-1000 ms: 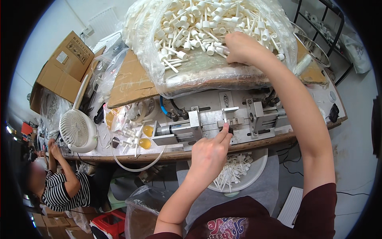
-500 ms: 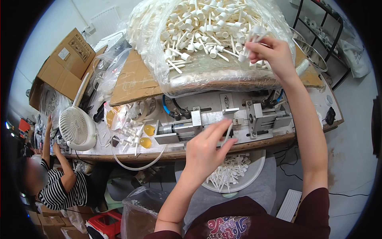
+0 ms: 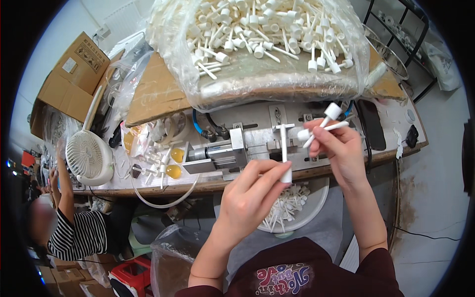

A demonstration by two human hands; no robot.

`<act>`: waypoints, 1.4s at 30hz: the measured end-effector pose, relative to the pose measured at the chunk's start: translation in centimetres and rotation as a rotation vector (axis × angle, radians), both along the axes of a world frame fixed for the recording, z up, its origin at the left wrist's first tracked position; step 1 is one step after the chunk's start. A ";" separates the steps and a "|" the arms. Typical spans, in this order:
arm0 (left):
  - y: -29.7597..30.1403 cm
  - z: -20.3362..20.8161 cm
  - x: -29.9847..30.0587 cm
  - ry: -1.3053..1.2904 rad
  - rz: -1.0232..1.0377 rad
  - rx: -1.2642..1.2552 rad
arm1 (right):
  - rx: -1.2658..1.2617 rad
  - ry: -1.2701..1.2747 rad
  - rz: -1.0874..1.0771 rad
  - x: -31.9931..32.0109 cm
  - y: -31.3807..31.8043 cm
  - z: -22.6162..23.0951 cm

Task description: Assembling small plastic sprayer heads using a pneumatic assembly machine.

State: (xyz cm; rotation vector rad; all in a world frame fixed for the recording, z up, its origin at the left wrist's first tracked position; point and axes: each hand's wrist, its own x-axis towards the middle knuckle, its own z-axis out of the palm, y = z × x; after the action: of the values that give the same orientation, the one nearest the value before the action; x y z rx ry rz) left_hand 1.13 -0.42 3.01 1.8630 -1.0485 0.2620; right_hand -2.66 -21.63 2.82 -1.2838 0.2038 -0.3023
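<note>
White plastic scoops, each a small cup on a straight handle, are the things in both hands. My left hand (image 3: 247, 195) pinches one scoop (image 3: 283, 148) by its cup end, in front of the metal clamping jig (image 3: 267, 143); its handle points away from me, with the tip at the jig's middle. My right hand (image 3: 339, 148), just right of the jig, is closed on two more scoops (image 3: 332, 112), their cups pointing different ways. Beyond the jig, a large heap of scoops (image 3: 262, 29) fills an open clear plastic bag (image 3: 237, 91).
A round white basin (image 3: 324, 198) on my lap holds many small white pieces. Left of the jig are yellow round pieces (image 3: 173, 171), a hose and a white fan (image 3: 89, 157). A dark phone (image 3: 371, 126) lies at right. A co-worker in a striped shirt (image 3: 81, 232) sits left.
My right hand has come down from the bag to the jig with scoops in it. My left hand now has a scoop lined up with the jig. The view has shifted slightly.
</note>
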 end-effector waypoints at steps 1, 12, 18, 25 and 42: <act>0.0 -0.8 0.1 -0.007 0.013 0.043 | -0.054 -0.063 -0.047 -0.3 0.0 -0.2; -1.8 -4.1 1.4 -0.277 0.128 0.405 | -0.881 -0.388 -0.290 -2.4 0.2 -1.3; -1.8 -3.7 1.4 -0.205 0.106 0.389 | -1.450 -0.609 -0.259 -2.6 -0.4 -1.8; -1.2 -1.6 -0.2 0.506 -0.192 -0.145 | -1.616 -0.689 -0.186 -2.9 0.5 -2.4; -2.2 -4.3 1.2 -0.281 0.182 0.411 | -0.457 -0.136 -0.251 -3.4 0.7 -1.6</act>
State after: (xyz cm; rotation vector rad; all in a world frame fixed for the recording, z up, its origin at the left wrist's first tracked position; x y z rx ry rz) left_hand 2.33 -2.62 -1.26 2.3483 -1.1880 0.4524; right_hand -6.06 -20.91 1.20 -1.6846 0.1854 -0.6783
